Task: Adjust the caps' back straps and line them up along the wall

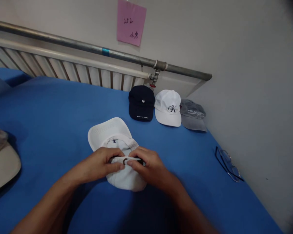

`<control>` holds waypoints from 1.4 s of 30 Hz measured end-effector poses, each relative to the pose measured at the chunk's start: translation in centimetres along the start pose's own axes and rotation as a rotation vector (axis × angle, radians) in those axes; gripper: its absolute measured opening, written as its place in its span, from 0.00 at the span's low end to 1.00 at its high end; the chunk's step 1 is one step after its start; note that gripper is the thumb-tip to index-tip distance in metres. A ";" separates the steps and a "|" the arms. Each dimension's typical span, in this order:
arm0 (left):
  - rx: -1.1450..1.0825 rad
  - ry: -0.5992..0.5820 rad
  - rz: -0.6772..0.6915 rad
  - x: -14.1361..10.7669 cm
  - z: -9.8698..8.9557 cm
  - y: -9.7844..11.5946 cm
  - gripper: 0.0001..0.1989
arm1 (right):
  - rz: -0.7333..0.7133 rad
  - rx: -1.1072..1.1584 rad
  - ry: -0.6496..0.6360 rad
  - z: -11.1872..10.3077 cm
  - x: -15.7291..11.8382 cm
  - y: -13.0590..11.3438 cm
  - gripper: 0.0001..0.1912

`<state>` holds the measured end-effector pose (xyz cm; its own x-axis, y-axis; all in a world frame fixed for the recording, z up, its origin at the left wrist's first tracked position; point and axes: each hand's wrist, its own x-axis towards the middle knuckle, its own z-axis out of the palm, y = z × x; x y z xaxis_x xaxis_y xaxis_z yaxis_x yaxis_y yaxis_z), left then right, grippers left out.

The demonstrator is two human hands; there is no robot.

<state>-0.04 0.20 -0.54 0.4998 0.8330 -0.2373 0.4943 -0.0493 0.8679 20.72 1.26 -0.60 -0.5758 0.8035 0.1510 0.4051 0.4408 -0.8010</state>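
Observation:
A pale white cap (127, 177) lies upside down on the blue surface, its brim pointing to the upper left and its inside partly showing. My left hand (106, 164) pinches the back band of the cap from the left, thumb outside and fingers over the edge. From the right, my right hand (146, 162) grips the same band close beside it. A small curved metal piece and a dark strip show at the band between and beside my thumbs. The fingertips inside the cap are hidden.
Along the back lie a navy cap (141, 102), a white cap with black letters (168, 107) and a grey cap (194, 115). Glasses (228, 164) rest near the right edge. A beige cap (3, 164) is at the far left. Behind runs a radiator (70, 70) with a pipe (127, 57).

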 end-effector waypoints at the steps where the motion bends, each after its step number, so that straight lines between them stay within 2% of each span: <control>1: 0.022 -0.009 -0.017 0.0 0.0 -0.1 0.10 | -0.017 -0.008 0.008 0.0 0.0 0.1 0.03; 4: 0.024 -0.049 -0.040 0.1 0.0 -0.2 0.10 | -0.054 -0.005 0.006 0.0 -0.1 0.2 0.03; 8: -0.136 -0.040 -0.022 0.1 0.0 -0.4 0.11 | 0.001 -0.032 -0.022 -0.2 -0.1 0.2 0.03; 13: -0.157 -0.072 -0.002 0.0 -0.1 -0.6 0.11 | -0.009 -0.069 -0.092 -0.2 -0.1 -0.2 0.04; 16: -0.390 -0.114 0.008 0.0 -0.2 -0.6 0.11 | -0.098 -0.071 -0.092 -0.2 -0.1 -0.3 0.07; 20: -0.670 -0.148 -0.067 0.2 -0.3 -0.5 0.17 | -0.201 -0.132 -0.086 -0.3 -0.2 -0.3 0.08; 25: -0.722 -0.241 -0.075 0.3 -0.3 -0.5 0.19 | -0.179 -0.183 -0.124 -0.5 -0.2 -0.5 0.08; 31: -0.780 -0.131 -0.091 0.4 -0.4 -0.7 0.20 | -0.137 -0.167 -0.063 -0.2 -0.4 -0.5 0.09; 35: -0.868 -0.038 -0.108 0.5 -0.5 -1.2 0.20 | -0.095 -0.129 -0.056 -0.1 -0.4 -0.1 0.06; 42: -0.859 0.036 -0.159 0.4 -0.8 -0.7 0.19 | 0.014 -0.081 -0.061 -0.2 -0.1 -0.1 0.02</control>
<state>-0.79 1.04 -0.88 0.4408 0.8120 -0.3825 -0.1575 0.4895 0.8576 20.92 1.19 -0.41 -0.6109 0.7850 0.1029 0.4681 0.4630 -0.7527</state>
